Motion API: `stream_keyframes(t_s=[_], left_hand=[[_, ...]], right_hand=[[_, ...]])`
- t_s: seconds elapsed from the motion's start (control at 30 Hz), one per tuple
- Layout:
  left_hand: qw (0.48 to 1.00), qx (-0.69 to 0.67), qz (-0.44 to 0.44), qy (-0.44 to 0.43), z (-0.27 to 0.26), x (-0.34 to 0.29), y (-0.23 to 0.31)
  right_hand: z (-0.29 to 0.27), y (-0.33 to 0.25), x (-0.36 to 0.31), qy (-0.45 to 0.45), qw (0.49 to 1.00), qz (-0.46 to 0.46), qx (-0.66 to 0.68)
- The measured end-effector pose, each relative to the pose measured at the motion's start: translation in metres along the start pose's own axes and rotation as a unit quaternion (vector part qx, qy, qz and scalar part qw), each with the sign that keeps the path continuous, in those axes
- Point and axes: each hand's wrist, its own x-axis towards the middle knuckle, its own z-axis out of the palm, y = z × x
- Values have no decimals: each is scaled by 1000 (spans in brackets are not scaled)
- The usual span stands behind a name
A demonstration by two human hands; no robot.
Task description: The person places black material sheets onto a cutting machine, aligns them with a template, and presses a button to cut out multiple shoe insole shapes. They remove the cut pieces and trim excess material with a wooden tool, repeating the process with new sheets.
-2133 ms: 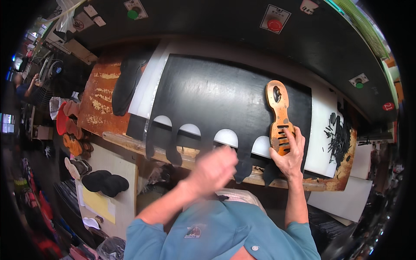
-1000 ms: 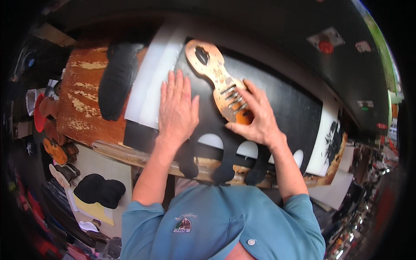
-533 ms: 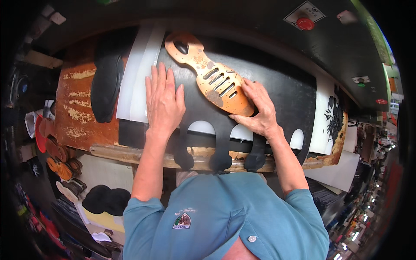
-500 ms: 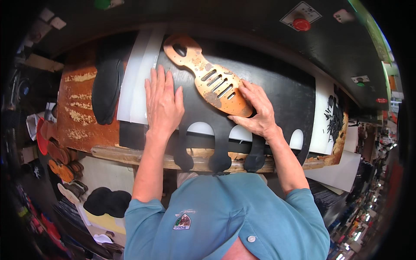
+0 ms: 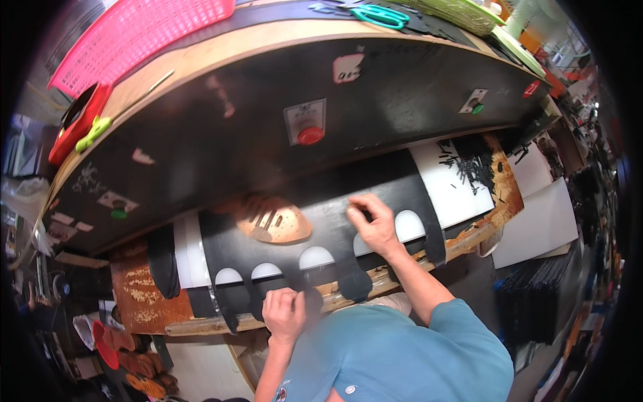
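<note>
A copper-coloured sole-shaped plate [image 5: 289, 224] with slots lies on a black sheet [image 5: 328, 214]; its far end is hidden under the dark overhanging panel. The sheet's front edge has rounded cut-outs with hanging tabs, and white board shows through them. My left hand [image 5: 283, 316] is drawn in at the front edge beside a tab, fingers curled into a loose fist with nothing visible inside. Above the sheet, to the right of the plate, my right hand [image 5: 375, 224] is loosely bent, thumb and fingers apart, and holds nothing.
A dark machine panel [image 5: 234, 120] with a red button [image 5: 310, 136] and green buttons overhangs the bench. On its top are a pink basket [image 5: 140, 40] and teal-handled scissors [image 5: 380, 16]. Black scraps [image 5: 475, 171] lie at right. A wooden edge [image 5: 201, 327] runs along the front.
My right hand has let go of the plate and moved away to its right. My left hand has left the sheet's surface and pulled back, fingers curling. The view has tilted up and turned.
</note>
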Motion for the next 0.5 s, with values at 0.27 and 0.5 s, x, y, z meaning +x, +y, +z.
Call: stream_keyframes(t_s=[0.27,0.5], left_hand=[[990,111,66,49,18,-18,-25],[986,146,14,78,26,8,-24]], right_hand=[[-178,5,80,388,917,-74,56],[-243,13,85,310,942,-56,-115]])
